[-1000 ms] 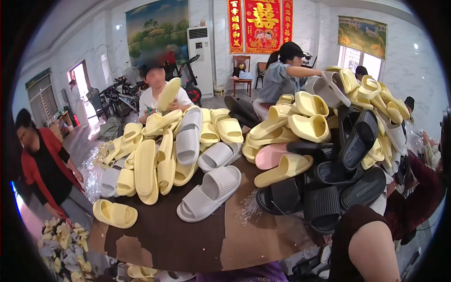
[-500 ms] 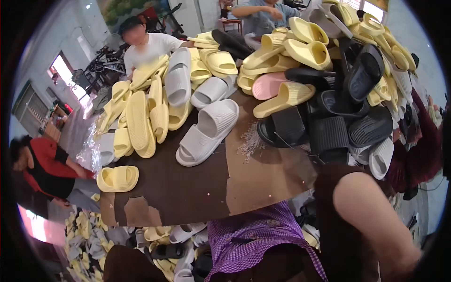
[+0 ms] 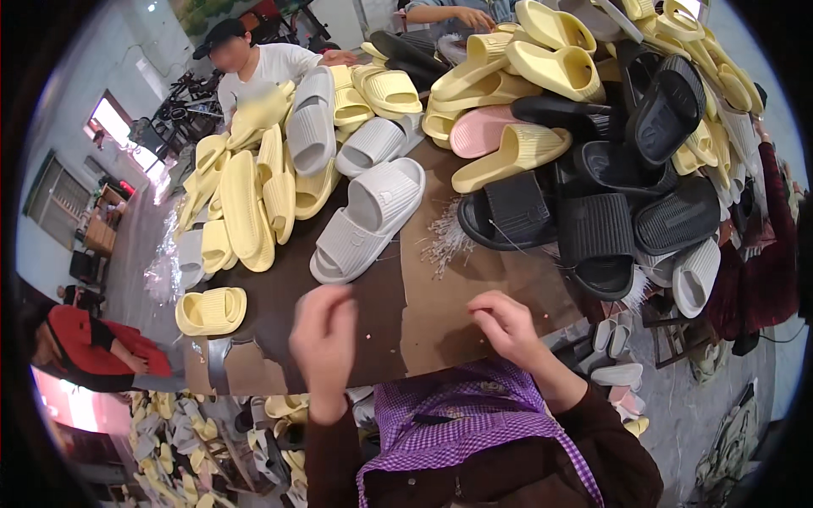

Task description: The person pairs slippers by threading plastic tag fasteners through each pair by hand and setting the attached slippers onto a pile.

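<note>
White slipper (image 3: 368,220) lies untouched mid-frame on table (image 3: 440,313) | left hand (image 3: 323,339), right hand (image 3: 506,326) loosely curled, holding nothing visible | heaps unsorted

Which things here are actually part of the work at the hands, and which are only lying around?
In hand:
left hand and right hand, fingers pinched, over the brown table
white slide sandal, nearest
bundle of thin plastic ties

Lying about:
yellow sandal pile
black sandal pile
pink sandal
single yellow sandal
</note>
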Action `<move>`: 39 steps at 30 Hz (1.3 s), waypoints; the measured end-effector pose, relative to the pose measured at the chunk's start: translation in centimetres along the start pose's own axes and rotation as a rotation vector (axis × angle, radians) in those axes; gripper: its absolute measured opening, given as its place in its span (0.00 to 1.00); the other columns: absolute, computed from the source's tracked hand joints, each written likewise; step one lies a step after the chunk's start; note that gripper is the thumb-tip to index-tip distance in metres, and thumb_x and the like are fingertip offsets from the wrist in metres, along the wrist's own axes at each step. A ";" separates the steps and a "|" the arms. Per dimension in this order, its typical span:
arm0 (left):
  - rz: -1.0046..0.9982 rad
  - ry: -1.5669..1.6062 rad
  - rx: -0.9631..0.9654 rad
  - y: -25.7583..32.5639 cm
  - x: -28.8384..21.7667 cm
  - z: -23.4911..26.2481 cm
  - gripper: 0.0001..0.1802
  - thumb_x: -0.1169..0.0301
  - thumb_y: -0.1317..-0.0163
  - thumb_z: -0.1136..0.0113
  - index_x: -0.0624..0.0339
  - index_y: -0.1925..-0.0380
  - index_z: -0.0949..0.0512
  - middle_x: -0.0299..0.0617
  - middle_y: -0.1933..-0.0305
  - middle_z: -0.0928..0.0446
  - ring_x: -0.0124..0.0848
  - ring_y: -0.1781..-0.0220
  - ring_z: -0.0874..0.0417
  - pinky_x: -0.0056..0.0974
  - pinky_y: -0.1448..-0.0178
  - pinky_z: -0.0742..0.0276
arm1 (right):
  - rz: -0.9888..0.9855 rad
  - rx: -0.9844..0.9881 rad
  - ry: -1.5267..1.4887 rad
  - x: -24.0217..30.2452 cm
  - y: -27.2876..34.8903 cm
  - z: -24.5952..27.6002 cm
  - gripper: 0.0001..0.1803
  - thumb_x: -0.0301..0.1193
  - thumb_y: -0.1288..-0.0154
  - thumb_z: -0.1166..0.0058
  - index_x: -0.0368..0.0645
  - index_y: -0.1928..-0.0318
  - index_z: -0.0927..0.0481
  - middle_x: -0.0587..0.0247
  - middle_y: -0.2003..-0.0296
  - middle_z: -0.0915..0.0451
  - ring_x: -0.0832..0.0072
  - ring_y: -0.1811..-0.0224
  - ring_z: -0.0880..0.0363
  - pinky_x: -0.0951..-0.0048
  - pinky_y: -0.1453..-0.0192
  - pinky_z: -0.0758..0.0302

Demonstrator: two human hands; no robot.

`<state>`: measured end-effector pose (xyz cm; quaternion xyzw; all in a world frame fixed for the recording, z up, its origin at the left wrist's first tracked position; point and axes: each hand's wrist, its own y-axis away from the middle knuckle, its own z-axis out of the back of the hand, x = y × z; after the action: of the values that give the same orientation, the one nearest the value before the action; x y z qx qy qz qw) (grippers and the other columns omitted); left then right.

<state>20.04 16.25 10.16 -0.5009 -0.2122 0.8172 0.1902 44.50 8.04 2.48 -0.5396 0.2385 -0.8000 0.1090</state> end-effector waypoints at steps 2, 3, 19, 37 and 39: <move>-0.019 0.004 0.259 -1.4 3.4 -4.7 0.12 0.77 0.45 0.43 0.68 0.60 0.26 0.49 0.62 0.24 0.37 0.61 0.21 0.35 0.57 0.26 | -0.051 0.128 0.073 -1.4 -1.1 -0.1 0.11 0.20 0.40 0.51 0.33 0.55 0.26 0.51 0.59 0.24 0.62 0.60 0.22 0.71 0.56 0.26; -0.035 0.020 0.313 -1.7 4.8 -6.9 0.14 0.77 0.46 0.43 0.68 0.58 0.26 0.48 0.63 0.24 0.35 0.64 0.21 0.33 0.59 0.26 | -0.052 0.130 0.071 -1.7 -1.7 0.0 0.11 0.20 0.40 0.51 0.33 0.55 0.26 0.51 0.59 0.24 0.62 0.60 0.22 0.71 0.56 0.26; -0.069 -0.203 0.507 -1.2 9.7 -11.1 0.06 0.73 0.46 0.43 0.62 0.68 0.26 0.47 0.63 0.29 0.48 0.62 0.24 0.45 0.60 0.28 | 0.122 0.147 0.540 -8.7 -9.9 -5.2 0.19 0.19 0.45 0.55 0.34 0.50 0.30 0.47 0.57 0.24 0.52 0.55 0.25 0.59 0.52 0.27; -0.055 -0.212 0.440 -2.2 8.2 -13.3 0.04 0.75 0.44 0.46 0.63 0.71 0.29 0.50 0.64 0.30 0.51 0.61 0.26 0.47 0.61 0.29 | 0.141 0.053 0.462 -8.8 -9.8 -4.7 0.17 0.19 0.46 0.55 0.35 0.53 0.28 0.49 0.57 0.23 0.54 0.55 0.26 0.60 0.51 0.27; -0.047 -0.254 0.487 -2.1 8.4 -13.6 0.03 0.75 0.44 0.46 0.63 0.70 0.28 0.50 0.64 0.30 0.51 0.61 0.26 0.47 0.60 0.29 | 0.148 0.047 0.459 -8.7 -9.8 -4.7 0.17 0.19 0.46 0.55 0.35 0.53 0.28 0.49 0.57 0.23 0.54 0.55 0.26 0.60 0.51 0.27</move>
<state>28.90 24.55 -0.39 -0.3288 -0.0430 0.8959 0.2958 44.39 21.47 -1.10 -0.3222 0.2774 -0.8968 0.1227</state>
